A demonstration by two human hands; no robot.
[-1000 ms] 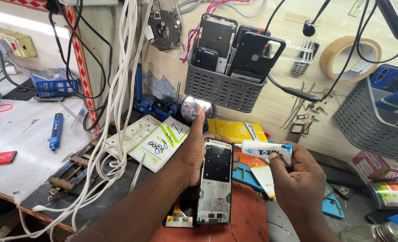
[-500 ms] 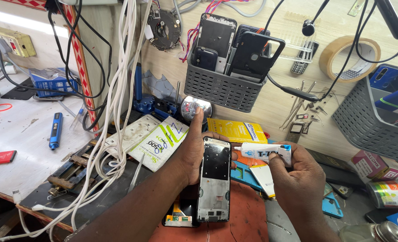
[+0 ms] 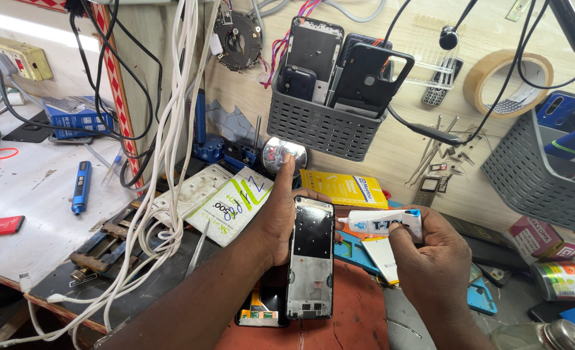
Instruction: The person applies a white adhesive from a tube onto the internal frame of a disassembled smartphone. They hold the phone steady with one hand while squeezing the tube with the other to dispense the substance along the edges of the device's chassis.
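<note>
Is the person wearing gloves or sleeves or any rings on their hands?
No gloves: both the left hand and the right hand are bare. No sleeves show either; both forearms are uncovered as far as the picture reaches. I can see no rings, watch or bracelet on the parts that show. The fingernails look short and plain.

Bright even light over my bench, glare strip top left on wall [image 3: 35, 35], soft shadows, sharp centre, slight edge distortion, no blur.

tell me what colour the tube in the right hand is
White with a blue cap end and dark print; the tube shows in the head view, pinched in the right hand.
</note>
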